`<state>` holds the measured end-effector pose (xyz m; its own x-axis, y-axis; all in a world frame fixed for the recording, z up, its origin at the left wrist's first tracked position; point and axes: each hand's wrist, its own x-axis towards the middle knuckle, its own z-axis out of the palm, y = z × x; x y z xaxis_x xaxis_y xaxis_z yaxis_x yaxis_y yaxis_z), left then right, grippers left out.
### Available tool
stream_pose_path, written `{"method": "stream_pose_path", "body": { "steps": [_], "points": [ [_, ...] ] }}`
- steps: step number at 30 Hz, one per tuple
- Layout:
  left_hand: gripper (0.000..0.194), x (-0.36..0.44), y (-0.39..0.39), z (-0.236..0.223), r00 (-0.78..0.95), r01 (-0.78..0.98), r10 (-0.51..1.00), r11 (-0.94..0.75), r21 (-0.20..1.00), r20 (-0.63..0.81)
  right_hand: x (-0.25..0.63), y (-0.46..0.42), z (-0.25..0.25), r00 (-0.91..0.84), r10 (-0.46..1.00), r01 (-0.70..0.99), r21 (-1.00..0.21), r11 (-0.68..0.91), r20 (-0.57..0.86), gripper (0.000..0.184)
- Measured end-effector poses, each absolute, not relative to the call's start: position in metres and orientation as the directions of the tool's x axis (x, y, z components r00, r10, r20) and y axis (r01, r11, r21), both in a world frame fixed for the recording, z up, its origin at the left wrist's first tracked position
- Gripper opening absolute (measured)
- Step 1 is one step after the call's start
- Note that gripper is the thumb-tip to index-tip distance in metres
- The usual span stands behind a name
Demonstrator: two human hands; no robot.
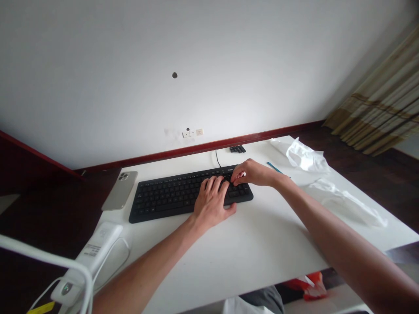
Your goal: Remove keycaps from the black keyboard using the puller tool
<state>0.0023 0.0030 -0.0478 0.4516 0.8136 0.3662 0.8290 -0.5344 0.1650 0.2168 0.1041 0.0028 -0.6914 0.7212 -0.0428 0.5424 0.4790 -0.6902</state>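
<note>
A black keyboard [166,195] lies at a slight angle on the white table, its cable running off the back. My left hand [213,198] rests palm down on the keyboard's right part, fingers spread and thumb out over the front edge. Just right of it, my right hand [244,172] is bent down over the number pad with thumb and fingers pinched together. Whatever those fingertips grip, if anything, is hidden. Behind the keyboard sits a small cluster of black keycaps [238,149]. A thin blue stick-like tool [274,166] lies beyond my right wrist, partly covered by the forearm.
A phone [121,189] lies left of the keyboard. At the table's left edge are a white power strip [98,244] with its cord and a white tube [49,257]. Crumpled clear plastic bags [304,157] lie on the right. A wall with sockets [193,133] stands behind.
</note>
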Motion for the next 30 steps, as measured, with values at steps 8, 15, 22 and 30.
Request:
{"method": "stream_pose_path", "body": {
  "steps": [8,15,22,30],
  "points": [
    [0.059,0.000,0.003,-0.051,0.460,0.821,0.800,-0.549,0.159,0.385,0.213,0.097,0.008,-0.703,0.711,0.582,-0.589,0.561,-0.018,0.011],
    [0.056,0.000,0.003,-0.049,0.473,0.816,0.797,-0.557,0.154,0.376,0.210,0.097,0.005,-0.713,0.701,0.605,-0.502,0.618,0.002,0.013],
    [0.064,0.003,0.003,-0.046,0.436,0.833,0.827,-0.520,0.189,0.356,0.214,0.089,0.014,-0.732,0.677,0.618,-0.487,0.617,-0.070,0.028],
    [0.064,0.005,0.004,-0.043,0.415,0.838,0.847,-0.498,0.222,0.333,0.211,0.075,0.027,-0.578,0.783,0.801,-0.343,0.491,-0.228,0.025]
  ]
}}
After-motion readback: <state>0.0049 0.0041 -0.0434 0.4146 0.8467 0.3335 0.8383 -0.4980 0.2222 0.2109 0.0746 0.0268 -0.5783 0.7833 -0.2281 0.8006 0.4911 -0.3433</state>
